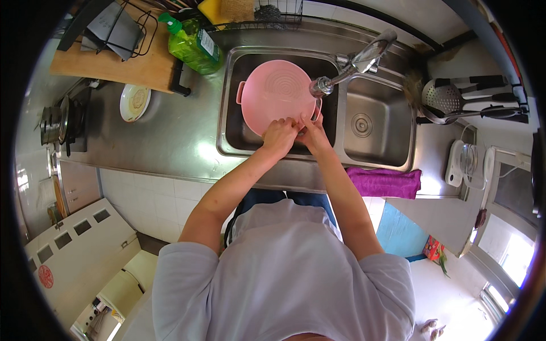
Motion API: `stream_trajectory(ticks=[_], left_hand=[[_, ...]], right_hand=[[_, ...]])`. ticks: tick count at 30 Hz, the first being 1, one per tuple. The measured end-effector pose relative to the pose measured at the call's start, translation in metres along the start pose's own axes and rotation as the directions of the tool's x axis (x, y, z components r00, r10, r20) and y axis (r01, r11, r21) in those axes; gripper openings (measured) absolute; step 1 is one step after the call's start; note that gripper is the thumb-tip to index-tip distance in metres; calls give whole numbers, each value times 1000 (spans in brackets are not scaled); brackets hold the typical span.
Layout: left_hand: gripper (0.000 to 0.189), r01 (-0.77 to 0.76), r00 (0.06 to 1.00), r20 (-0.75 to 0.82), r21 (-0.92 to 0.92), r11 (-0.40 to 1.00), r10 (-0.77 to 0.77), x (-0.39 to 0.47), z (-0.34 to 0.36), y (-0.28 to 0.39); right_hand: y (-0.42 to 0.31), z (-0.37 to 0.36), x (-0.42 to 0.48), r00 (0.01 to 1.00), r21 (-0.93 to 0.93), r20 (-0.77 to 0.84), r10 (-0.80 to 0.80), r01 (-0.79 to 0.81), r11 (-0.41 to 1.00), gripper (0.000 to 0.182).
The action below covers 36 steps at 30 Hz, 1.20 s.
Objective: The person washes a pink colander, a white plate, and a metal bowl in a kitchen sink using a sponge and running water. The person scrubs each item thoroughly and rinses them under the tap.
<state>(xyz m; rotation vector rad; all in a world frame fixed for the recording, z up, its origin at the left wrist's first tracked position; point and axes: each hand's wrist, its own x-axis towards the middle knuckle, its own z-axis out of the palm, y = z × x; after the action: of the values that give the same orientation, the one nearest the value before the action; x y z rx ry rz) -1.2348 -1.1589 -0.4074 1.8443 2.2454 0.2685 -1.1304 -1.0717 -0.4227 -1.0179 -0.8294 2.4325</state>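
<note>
A round pink plastic basin (273,100) with side handles stands in the larger, left bowl of a stainless steel sink (226,140). Concentric rings show on its bottom. My left hand (281,134) is at the basin's near right rim, back up and fingers curled; what they close on is hidden. Close beside it, my right hand (315,132) grips the rim by the right handle, thumb on the inner side. Over the basin's right edge hangs the spout of a chrome faucet (322,87). Whether water runs from it is hard to see.
A green soap pump bottle (194,44) stands left of the sink, near a white dish (135,102). The second sink bowl (377,123) lies right, with a purple cloth (384,182) on the counter edge. Kitchen utensils (443,96) and a wooden shelf (106,70) flank the counter.
</note>
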Motion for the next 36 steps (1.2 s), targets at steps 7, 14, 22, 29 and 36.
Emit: stream_trajectory(ticks=[7, 14, 22, 29, 36], left_hand=[[31, 18, 996, -74, -398, 917, -52, 6, -29, -28], [58, 223, 922, -289, -153, 963, -259, 50, -11, -48], [47, -195, 978, -62, -592, 782, 197, 44, 1, -15], [33, 12, 971, -237, 159, 987, 26, 61, -31, -74], [27, 132, 990, 62, -173, 976, -123, 9, -11, -52]], right_hand=[[13, -29, -1, 973, 97, -197, 118, -100, 990, 45], [19, -4, -15, 987, 32, -102, 125, -123, 992, 44], [11, -16, -20, 976, -42, -97, 197, -202, 978, 43], [6, 2, -28, 977, -50, -153, 147, -157, 986, 47], [-10, 13, -25, 979, -46, -155, 135, -144, 989, 46]])
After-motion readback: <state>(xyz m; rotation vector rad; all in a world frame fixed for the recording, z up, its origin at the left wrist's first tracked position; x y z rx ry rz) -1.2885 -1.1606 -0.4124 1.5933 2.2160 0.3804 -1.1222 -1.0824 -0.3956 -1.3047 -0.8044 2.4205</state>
